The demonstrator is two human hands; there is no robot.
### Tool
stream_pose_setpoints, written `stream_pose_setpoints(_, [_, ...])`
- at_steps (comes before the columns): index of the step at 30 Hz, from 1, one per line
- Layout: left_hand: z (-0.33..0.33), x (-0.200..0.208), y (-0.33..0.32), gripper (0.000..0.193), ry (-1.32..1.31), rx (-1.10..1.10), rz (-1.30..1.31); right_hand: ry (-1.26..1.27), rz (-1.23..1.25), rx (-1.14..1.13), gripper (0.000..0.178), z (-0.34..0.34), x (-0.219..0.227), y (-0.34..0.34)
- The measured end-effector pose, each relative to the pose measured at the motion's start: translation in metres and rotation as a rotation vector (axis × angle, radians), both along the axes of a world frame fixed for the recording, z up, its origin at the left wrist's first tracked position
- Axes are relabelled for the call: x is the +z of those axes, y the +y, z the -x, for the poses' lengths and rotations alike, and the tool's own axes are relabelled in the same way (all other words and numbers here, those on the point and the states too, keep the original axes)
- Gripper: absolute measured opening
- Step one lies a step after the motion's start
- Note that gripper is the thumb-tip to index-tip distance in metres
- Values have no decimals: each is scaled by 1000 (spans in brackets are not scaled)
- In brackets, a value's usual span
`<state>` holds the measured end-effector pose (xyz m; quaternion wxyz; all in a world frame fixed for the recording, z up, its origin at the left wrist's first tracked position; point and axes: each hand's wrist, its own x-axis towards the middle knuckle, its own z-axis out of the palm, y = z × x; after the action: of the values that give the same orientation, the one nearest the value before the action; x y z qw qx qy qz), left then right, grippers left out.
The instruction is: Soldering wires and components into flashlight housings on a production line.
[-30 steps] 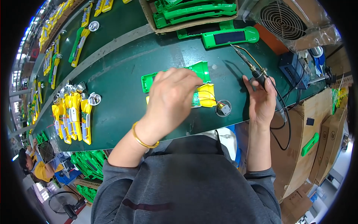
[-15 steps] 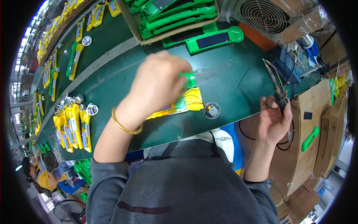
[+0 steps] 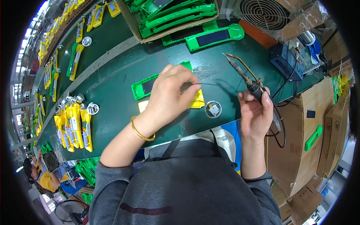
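Observation:
My left hand (image 3: 173,92) is closed in a pinch on a thin dark wire (image 3: 207,83) that sticks out to the right of the fingertips. Beneath that hand lies a yellow casing (image 3: 196,102), mostly covered by it. Just behind is a green casing (image 3: 139,89) with a dark panel, also partly hidden. A round lamp head (image 3: 213,109) sits at the right end of the yellow casing, joined by a thin wire. In my right hand (image 3: 256,114) is a soldering iron (image 3: 255,87), its tip pointing up and left over the bench, apart from the wire.
Several yellow casings with reflectors (image 3: 75,125) are bunched at the left. A cardboard box of green casings (image 3: 180,18) stands at the back, with a green panelled casing (image 3: 213,38) before it. To the right are a fan (image 3: 264,14), a blue unit (image 3: 287,62) and cartons (image 3: 288,150).
My left hand has come down slightly to the right, and a dark wire now shows in its fingers. My right hand has brought the soldering iron leftward. The green casing is more exposed.

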<state>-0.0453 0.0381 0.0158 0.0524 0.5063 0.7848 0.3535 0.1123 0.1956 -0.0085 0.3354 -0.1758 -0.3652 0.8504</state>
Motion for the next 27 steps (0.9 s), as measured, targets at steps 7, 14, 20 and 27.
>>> stream_pose_setpoints(7, [-8,-13,-24,11,-603,278,-431,-45,-65,101,17,44,0,-4])
stream_pose_setpoints(14, [-15,-21,-61,9,-135,546,-363,-34,-124,311,14,96,-6,-14])
stream_pose_setpoints(20, [-17,-41,-72,8,-272,656,-338,-140,21,480,14,105,-31,-20])
stream_pose_setpoints(27, [-18,-20,-90,1,-316,535,-45,-234,-45,409,18,42,-14,-16])
